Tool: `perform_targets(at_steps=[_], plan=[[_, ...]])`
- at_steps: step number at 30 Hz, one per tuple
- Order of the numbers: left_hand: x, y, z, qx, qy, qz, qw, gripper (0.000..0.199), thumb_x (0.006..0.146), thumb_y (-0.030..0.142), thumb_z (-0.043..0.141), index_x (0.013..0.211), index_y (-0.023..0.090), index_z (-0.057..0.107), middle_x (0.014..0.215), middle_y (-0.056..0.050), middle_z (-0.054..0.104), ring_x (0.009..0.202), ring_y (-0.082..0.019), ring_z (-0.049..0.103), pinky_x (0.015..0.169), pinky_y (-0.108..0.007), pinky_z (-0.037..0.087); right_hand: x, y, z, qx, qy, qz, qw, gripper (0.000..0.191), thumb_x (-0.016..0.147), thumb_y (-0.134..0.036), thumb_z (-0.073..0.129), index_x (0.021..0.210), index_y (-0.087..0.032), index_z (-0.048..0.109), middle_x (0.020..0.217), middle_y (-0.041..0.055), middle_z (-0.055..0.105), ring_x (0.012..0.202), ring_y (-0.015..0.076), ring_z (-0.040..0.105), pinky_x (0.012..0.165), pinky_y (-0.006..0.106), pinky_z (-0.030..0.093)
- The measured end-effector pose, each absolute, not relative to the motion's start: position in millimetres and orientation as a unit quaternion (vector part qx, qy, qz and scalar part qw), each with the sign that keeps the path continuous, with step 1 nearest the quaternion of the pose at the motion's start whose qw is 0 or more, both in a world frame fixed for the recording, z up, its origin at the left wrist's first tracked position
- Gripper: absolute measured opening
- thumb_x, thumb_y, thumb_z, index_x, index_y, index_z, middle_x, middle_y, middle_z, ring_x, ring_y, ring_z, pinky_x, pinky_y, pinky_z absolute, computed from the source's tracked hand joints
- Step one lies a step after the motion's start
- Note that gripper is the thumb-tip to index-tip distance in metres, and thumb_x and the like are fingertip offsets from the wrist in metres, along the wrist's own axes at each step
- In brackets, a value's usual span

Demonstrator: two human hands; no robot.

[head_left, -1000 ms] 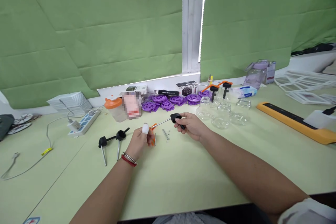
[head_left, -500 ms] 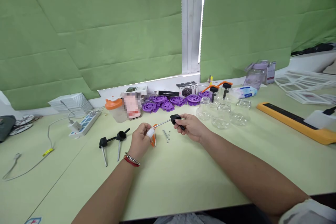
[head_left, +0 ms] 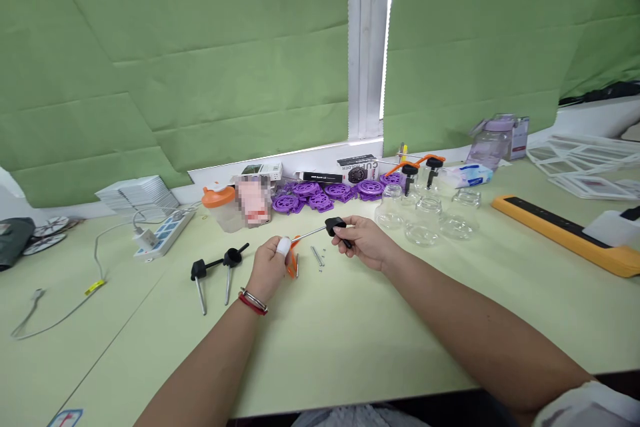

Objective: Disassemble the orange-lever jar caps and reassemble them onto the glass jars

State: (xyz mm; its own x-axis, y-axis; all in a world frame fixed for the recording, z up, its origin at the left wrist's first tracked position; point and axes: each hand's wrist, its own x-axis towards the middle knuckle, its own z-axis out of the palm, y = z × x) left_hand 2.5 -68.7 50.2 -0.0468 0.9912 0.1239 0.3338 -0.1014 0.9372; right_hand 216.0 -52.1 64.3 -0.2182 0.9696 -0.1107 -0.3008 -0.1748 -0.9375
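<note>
Holding one rod assembly between both hands at the middle of the surface (head_left: 380, 347), I show the work at an apparent halfway stage. Right grip (head_left: 364, 240): pinched around the black clamp (head_left: 335, 225), from which a metal rod (head_left: 310, 235) slants down toward the left. Left grip (head_left: 267, 268), thumb wrapped in white: closed at the left end of that rod; I cannot tell whether another small part is held there too. The orange piece (head_left: 292, 268) shows just beside the left fingers, partly hidden; whether it meets the rod is unclear.

Stage, as I judge it: two units at the far right appear complete, each combining a black clamp and an orange arm (head_left: 407, 167), near the glass jars (head_left: 421, 233). The unit in hand has its clamp and rod joined, its orange end unconfirmed. At left, two black clamps with rods (head_left: 199, 269) lie on the surface with no orange part visible, so these look unfinished. Loose screws (head_left: 317, 256) and tiny nuts (head_left: 321, 271) lie between my two hands, unused. Far: purple parts (head_left: 320, 201) in a row, with no clamp visibly attached.
</note>
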Motion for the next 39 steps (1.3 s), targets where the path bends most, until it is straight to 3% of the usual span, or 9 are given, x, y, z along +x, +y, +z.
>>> perform_targets(at_steps=[6,9,12,15,19,24,33,36,39], plan=[[6,-67,56,0.476,0.555,0.461,0.503,0.029,0.080,0.040,0.041,0.060,0.020,0.039,0.047,0.005,0.041,0.032,-0.006,0.028,0.037,-0.022,0.026,221,-50,69,-0.393,-0.474,0.597,0.514,0.029,0.072,-0.017,0.066,0.095,-0.018,0.048,0.061,0.0000,0.064,0.043,0.0101,0.055,0.036,0.018,0.036],[10,-63,59,0.586,0.585,0.383,0.410,0.024,0.079,0.034,0.043,0.061,0.019,0.044,0.051,0.002,0.046,0.037,-0.009,0.035,0.040,-0.023,0.028,230,-42,69,-0.400,-0.458,0.559,0.564,0.030,0.072,-0.018,0.065,0.096,-0.019,0.046,0.060,-0.0014,0.063,0.042,0.0093,0.053,0.035,0.018,0.035],[27,-54,59,0.766,0.555,0.238,0.221,0.012,0.075,0.021,0.046,0.069,0.019,0.057,0.066,-0.004,0.058,0.057,-0.015,0.052,0.050,-0.024,0.034,238,-34,67,-0.416,-0.426,0.538,0.596,0.030,0.073,-0.018,0.065,0.096,-0.019,0.046,0.059,-0.0014,0.063,0.042,0.0092,0.052,0.034,0.017,0.035],[54,-40,54,0.858,0.495,0.114,0.076,0.021,0.070,0.009,0.045,0.073,0.019,0.063,0.080,-0.007,0.063,0.073,-0.019,0.057,0.059,-0.026,0.037,241,-30,64,-0.428,-0.406,0.534,0.606,0.029,0.073,-0.016,0.063,0.096,-0.019,0.046,0.058,-0.0011,0.062,0.041,0.0094,0.052,0.034,0.017,0.035],[83,-24,43,0.885,0.463,0.024,0.043,0.029,0.068,0.005,0.046,0.080,0.018,0.068,0.086,-0.009,0.064,0.075,-0.020,0.059,0.062,-0.027,0.039,242,-29,64,-0.434,-0.397,0.533,0.608,0.027,0.074,-0.015,0.062,0.096,-0.019,0.046,0.058,-0.0013,0.062,0.041,0.0093,0.052,0.035,0.017,0.035],[90,-19,36,0.880,0.472,0.021,0.045,0.030,0.068,0.006,0.046,0.082,0.018,0.070,0.088,-0.010,0.064,0.078,-0.021,0.059,0.064,-0.027,0.040,243,-29,65,-0.433,-0.393,0.539,0.606,0.027,0.075,-0.014,0.062,0.096,-0.019,0.046,0.058,-0.0011,0.062,0.042,0.0094,0.052,0.035,0.017,0.034],[73,-29,47,0.828,0.516,0.177,0.133,0.020,0.073,0.011,0.048,0.081,0.018,0.064,0.082,-0.009,0.063,0.078,-0.020,0.058,0.066,-0.028,0.041,240,-28,58,-0.440,-0.442,0.475,0.621,0.033,0.074,-0.022,0.060,0.102,-0.021,0.043,0.063,-0.0029,0.062,0.043,0.0102,0.053,0.038,0.019,0.037],[64,-41,66,0.730,0.524,0.330,0.289,0.017,0.082,0.029,0.046,0.090,0.018,0.056,0.075,-0.005,0.060,0.064,-0.016,0.056,0.055,-0.026,0.042,229,-37,53,-0.448,-0.556,0.371,0.594,0.040,0.076,-0.025,0.059,0.112,-0.024,0.042,0.069,-0.0029,0.063,0.050,0.0127,0.057,0.048,0.023,0.042],[57,-57,82,0.623,0.485,0.411,0.455,0.036,0.083,0.048,0.045,0.104,0.019,0.045,0.070,-0.001,0.055,0.053,-0.013,0.055,0.044,-0.023,0.041,210,-55,49,-0.436,-0.699,0.253,0.508,0.041,0.080,-0.022,0.054,0.119,-0.024,0.043,0.074,0.0000,0.066,0.066,0.0178,0.062,0.062,0.027,0.044]])
